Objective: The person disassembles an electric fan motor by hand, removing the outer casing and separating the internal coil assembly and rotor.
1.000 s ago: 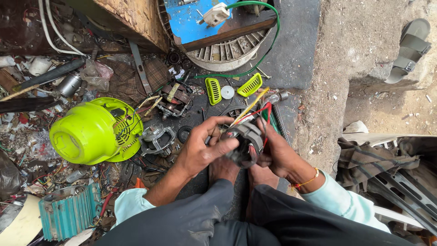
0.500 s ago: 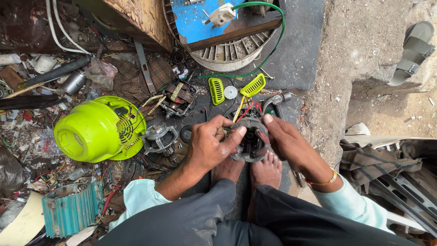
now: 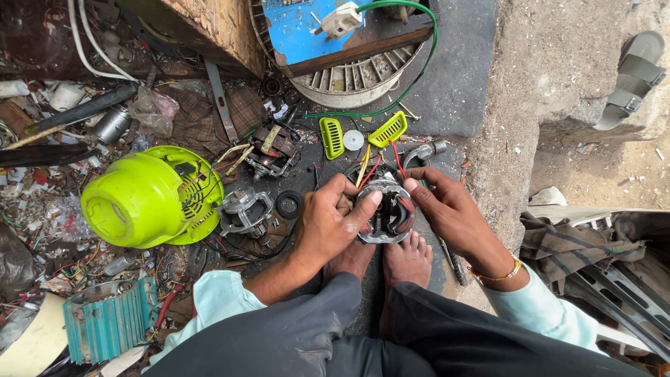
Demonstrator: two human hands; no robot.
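Feet point(image 3: 391, 260) sit bare below a round motor stator point(image 3: 385, 211), gripped between both hands: left hand point(image 3: 328, 227) closed on its 9 o'clock edge, right hand point(image 3: 447, 206) pinching the 3 o'clock rim. Farther out at 9 o'clock lies a lime-green housing point(image 3: 143, 199); at 12 o'clock, two green vent grilles point(image 3: 331, 137).

The housing point(image 3: 143, 199) is lime green, the finned block point(image 3: 105, 321) is teal, the board point(image 3: 303, 28) is blue, and the cable point(image 3: 429, 49) is green.
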